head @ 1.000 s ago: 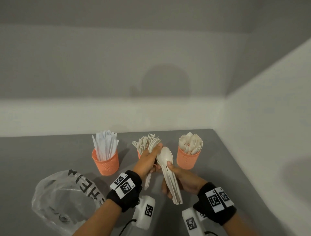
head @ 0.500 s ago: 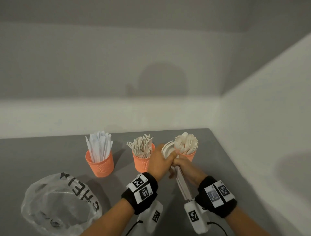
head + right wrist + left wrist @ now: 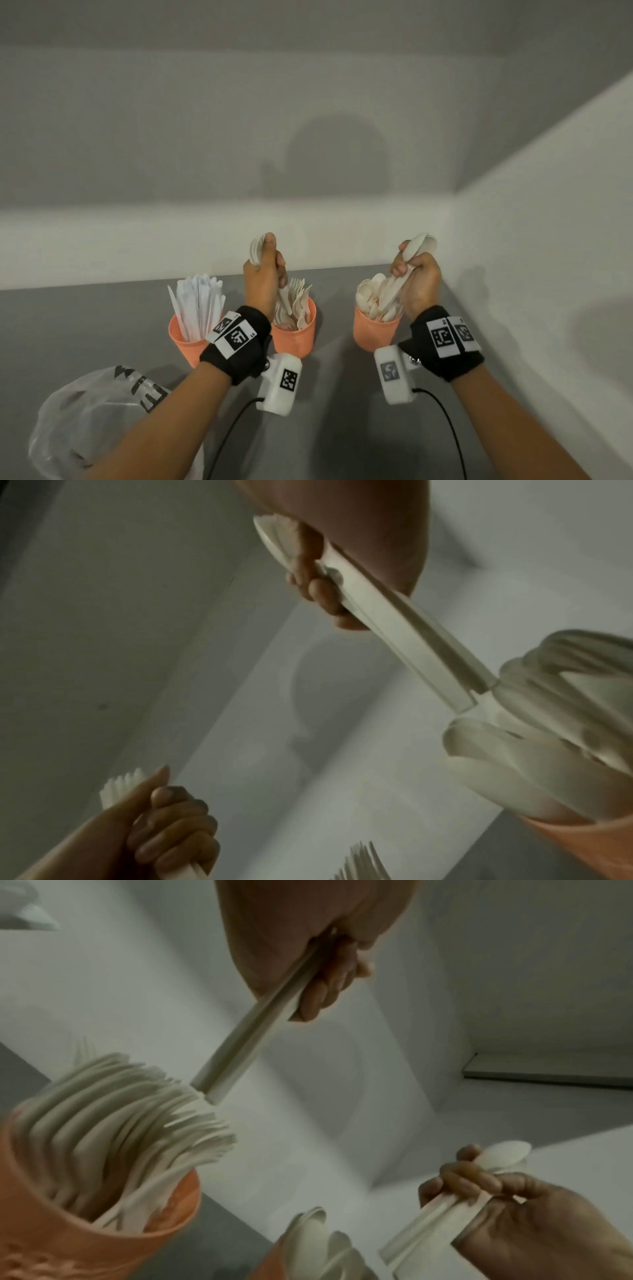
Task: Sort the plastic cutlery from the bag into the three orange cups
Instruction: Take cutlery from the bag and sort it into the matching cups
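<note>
Three orange cups stand in a row on the grey table: knives in the left cup [image 3: 190, 339], forks in the middle cup [image 3: 296, 339], spoons in the right cup [image 3: 373, 335]. My left hand [image 3: 265, 274] grips a stack of white forks [image 3: 256, 250] upright over the fork cup; their handle ends [image 3: 253, 1031] reach the tops of the forks in that cup [image 3: 103, 1253]. My right hand [image 3: 416, 277] grips a stack of white spoons [image 3: 419, 245] above the spoon cup. The spoon handles [image 3: 411, 631] slant down to the spoons in the cup [image 3: 582, 840].
A clear plastic bag [image 3: 96, 421] with black lettering lies crumpled at the near left of the table [image 3: 68, 325]. White walls close the table off behind and on the right, close to the spoon cup. Black cables [image 3: 448, 421] run back from both wrist cameras.
The hands were together over one mixed bundle beside the spoon cup. They have parted and risen: the left took the forks over the fork cup, the right kept the spoons over the spoon cup.
</note>
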